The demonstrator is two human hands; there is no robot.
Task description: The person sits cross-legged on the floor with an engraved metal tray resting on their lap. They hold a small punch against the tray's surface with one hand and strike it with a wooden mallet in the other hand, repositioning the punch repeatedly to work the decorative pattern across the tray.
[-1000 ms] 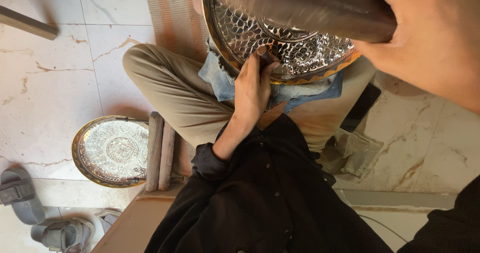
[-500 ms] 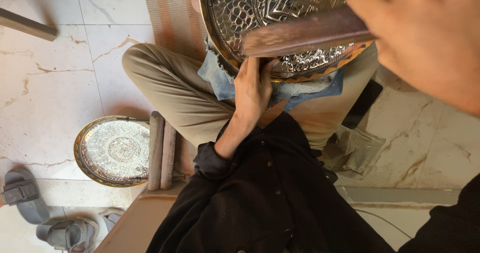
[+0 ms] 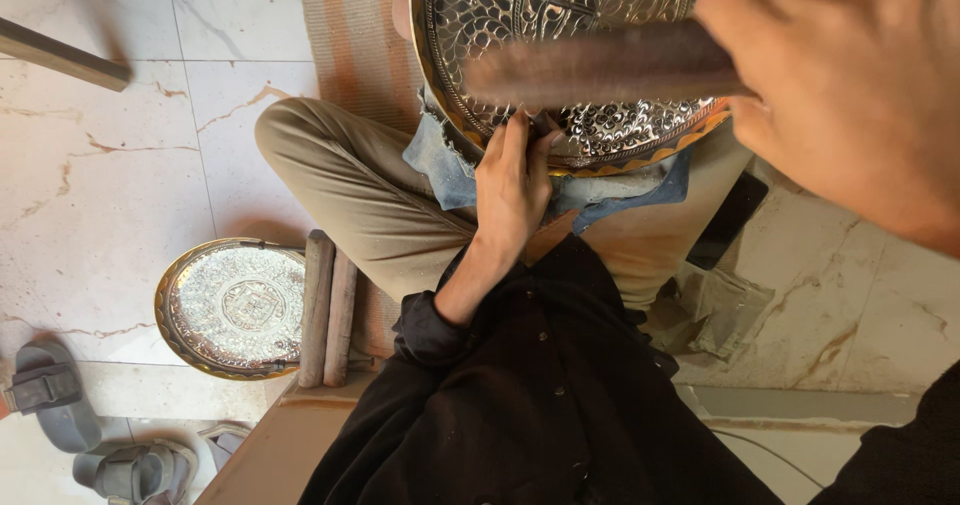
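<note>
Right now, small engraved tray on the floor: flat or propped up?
Flat. The small engraved tray lies face up on the marble floor, its whole round rim visible, beside two wooden sticks.

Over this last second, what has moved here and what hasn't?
The right hand has lowered its dark tool, now blurred, toward the engraved tray. The left hand stays at the tray's lower rim. The second tray on the floor has not moved.

Pale veined marble floor tiles (image 3: pixel 110 145), brightly and evenly lit.
</note>
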